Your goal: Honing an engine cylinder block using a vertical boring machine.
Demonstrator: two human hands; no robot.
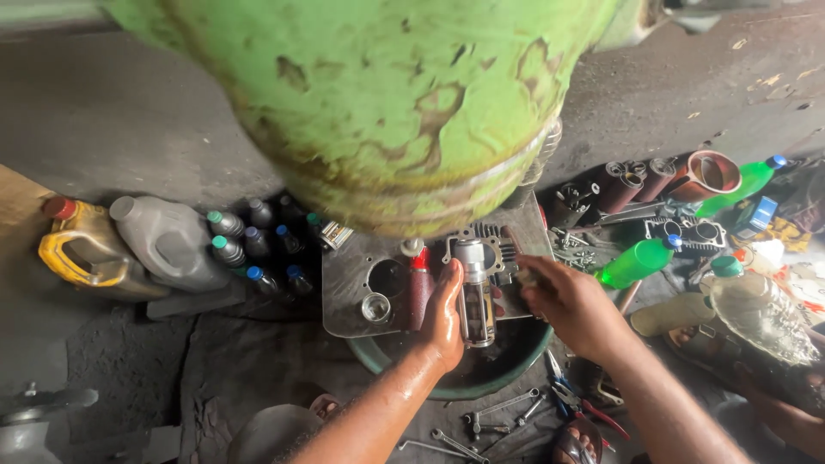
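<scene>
While we steady the work, we read left to right: a yellow jug (82,249) and a grey jug (172,242), both capped, contents unseen, then small capped bottles (249,245). Our left hand (444,320) lies flat, fingers together, against the upright metal cylinder (473,292) standing on the steel plate (352,301) over a green basin (481,378), whose contents we cannot tell. Our right hand (569,301) curls loosely at the finned engine block (503,249); what it pinches is hidden. Best practice, we judge: keep the cylinder vertical. Green bottles (640,260) lie rightward, seemingly full
</scene>
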